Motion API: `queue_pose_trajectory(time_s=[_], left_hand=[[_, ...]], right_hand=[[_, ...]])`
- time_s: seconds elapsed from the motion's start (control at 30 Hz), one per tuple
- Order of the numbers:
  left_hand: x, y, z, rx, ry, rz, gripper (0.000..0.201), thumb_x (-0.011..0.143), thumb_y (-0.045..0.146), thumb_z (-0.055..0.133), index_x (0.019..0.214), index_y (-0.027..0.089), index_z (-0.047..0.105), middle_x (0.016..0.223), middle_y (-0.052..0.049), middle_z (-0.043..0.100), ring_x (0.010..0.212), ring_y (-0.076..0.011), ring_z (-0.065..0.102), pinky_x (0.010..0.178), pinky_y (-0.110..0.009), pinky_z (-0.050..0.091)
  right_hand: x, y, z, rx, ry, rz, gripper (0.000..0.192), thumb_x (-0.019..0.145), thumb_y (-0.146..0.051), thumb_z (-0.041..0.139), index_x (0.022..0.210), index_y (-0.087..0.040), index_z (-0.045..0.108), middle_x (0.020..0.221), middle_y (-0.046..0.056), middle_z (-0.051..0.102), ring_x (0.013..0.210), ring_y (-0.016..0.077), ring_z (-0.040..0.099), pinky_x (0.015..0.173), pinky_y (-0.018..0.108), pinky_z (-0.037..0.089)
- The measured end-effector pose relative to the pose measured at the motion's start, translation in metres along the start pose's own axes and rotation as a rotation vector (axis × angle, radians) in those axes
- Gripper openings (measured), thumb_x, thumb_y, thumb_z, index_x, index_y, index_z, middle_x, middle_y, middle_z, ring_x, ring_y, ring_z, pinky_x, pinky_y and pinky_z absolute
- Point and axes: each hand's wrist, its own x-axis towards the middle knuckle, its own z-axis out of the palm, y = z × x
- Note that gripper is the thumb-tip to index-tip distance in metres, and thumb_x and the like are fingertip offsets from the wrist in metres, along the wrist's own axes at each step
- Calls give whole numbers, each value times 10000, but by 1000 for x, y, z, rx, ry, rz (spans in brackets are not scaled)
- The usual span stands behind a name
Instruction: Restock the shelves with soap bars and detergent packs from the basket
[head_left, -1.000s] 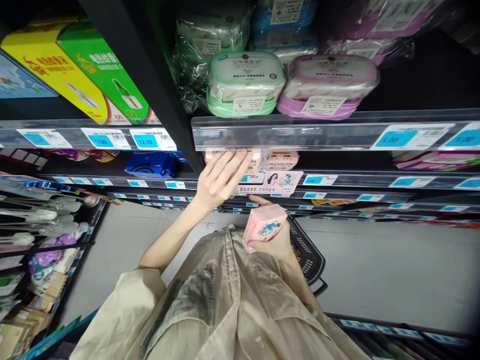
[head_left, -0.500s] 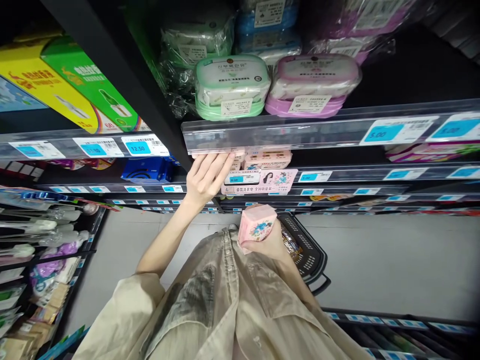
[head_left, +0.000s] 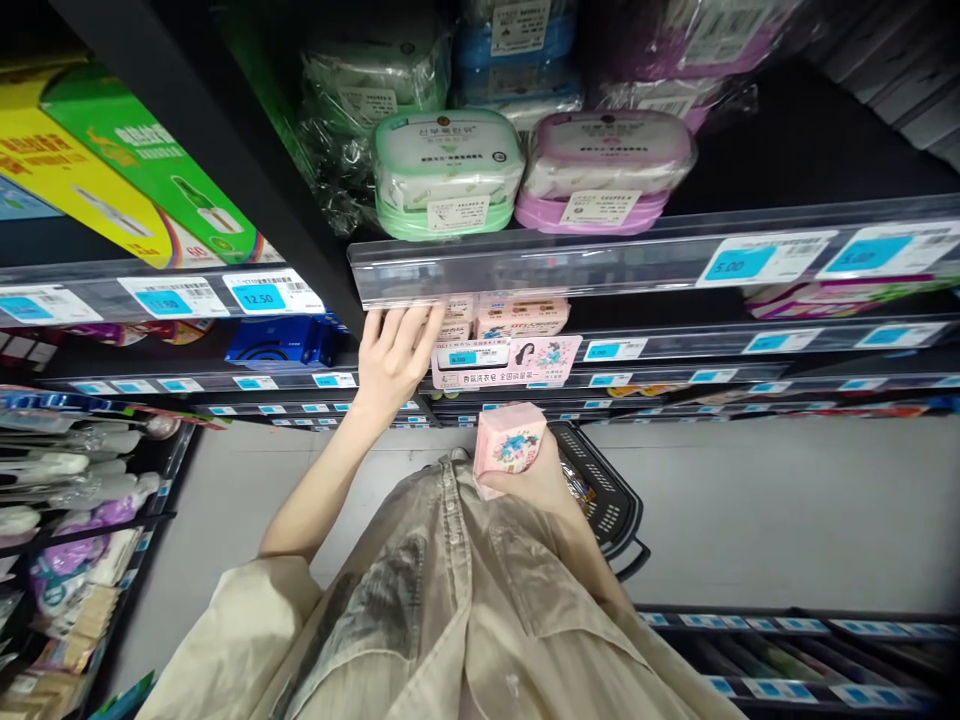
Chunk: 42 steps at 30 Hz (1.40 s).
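Right hand (head_left: pixel 536 480): fingers closed around pink soap pack (head_left: pixel 508 442), held at chest. Left hand (head_left: pixel 391 355): fingers extended, narrow spread, reaching under shelf rail (head_left: pixel 525 268) at 11 o'clock of the pack.

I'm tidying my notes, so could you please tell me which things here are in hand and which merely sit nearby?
In hand: right hand holds pink pack; left hand reaches pink packs on shelf.
Nearby: green tub, purple tub, black basket.

Glossy, seemingly plastic-wrapped pink pack (head_left: pixel 510 447)
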Motion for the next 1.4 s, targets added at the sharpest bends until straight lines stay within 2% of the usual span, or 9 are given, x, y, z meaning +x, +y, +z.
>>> queue_pose_trajectory(time_s=[0.2, 0.3, 0.43, 0.5, 0.63, 0.83, 1.0, 1.2, 1.4], left_hand=[[-1, 0, -2, 98, 70, 43, 430, 1089, 278, 489, 1502, 200, 581, 1246, -200, 717, 1154, -318, 708, 1099, -562, 518], [-1, -1, -1, 93, 77, 42, 447, 1072, 351, 555, 1488, 189, 593, 1260, -210, 713, 1164, -335, 702, 1096, -563, 527], [-2, 1, 0, 47, 71, 19, 456, 1062, 340, 583, 1492, 192, 590, 1289, -208, 707, 1198, -347, 688, 1127, -577, 503], [-2, 1, 1, 3, 51, 3, 457, 1063, 327, 577, 1500, 192, 584, 1306, -211, 700, 1219, -356, 676, 1148, -596, 477], [-4, 1, 1, -94, 8, -51, 460, 1075, 326, 535, 1512, 187, 578, 1325, -215, 687, 1275, -367, 645, 1190, -628, 424], [-4, 5, 1, -85, 25, -56, 443, 1073, 270, 514, 1497, 173, 595, 1336, -213, 687, 1294, -349, 638, 1217, -607, 404], [-3, 7, 1, -66, -18, -78, 440, 1072, 242, 507, 1496, 172, 599, 1355, -210, 688, 1306, -343, 645, 1227, -592, 410], [-4, 7, 5, -22, 30, -66, 427, 1061, 259, 550, 1474, 177, 621, 1350, -203, 698, 1299, -348, 651, 1230, -600, 409], [-5, 8, 7, -25, 40, -72, 425, 1056, 270, 567, 1467, 176, 627, 1346, -201, 698, 1303, -347, 647, 1235, -601, 398]], right_hand=[[15, -27, -23, -244, 93, -145, 790, 517, -430, 1050, 1173, -203, 672, 1036, 51, 764, 875, 236, 706, 747, 326, 617], [26, -45, -42, -439, 225, -303, 787, 553, -475, 1040, 1203, -190, 700, 1004, 41, 771, 828, 225, 711, 707, 311, 613], [49, -78, -65, -652, 321, -582, 765, 677, -526, 993, 1310, -206, 707, 1147, 78, 781, 910, 245, 746, 798, 339, 625], [64, -95, -76, -779, 293, -686, 688, 730, -533, 965, 1294, -218, 730, 1176, 88, 786, 942, 261, 755, 841, 360, 623], [94, -116, -91, -935, 213, -788, 535, 774, -558, 927, 1153, -211, 780, 1023, 65, 810, 870, 251, 757, 814, 359, 615], [110, -116, -90, -987, 145, -887, 312, 856, -487, 848, 1050, -247, 806, 964, 28, 819, 864, 231, 764, 822, 353, 599], [124, -101, -86, -879, 245, -860, 291, 786, -463, 835, 964, -234, 804, 904, 39, 812, 806, 274, 762, 769, 412, 612], [137, -101, -86, -803, 198, -652, 348, 655, -456, 913, 833, -201, 754, 800, 45, 770, 766, 300, 746, 752, 443, 625], [141, -80, -76, -555, 385, -573, 540, 559, -504, 979, 916, -214, 697, 924, 91, 775, 862, 328, 755, 772, 475, 656]])
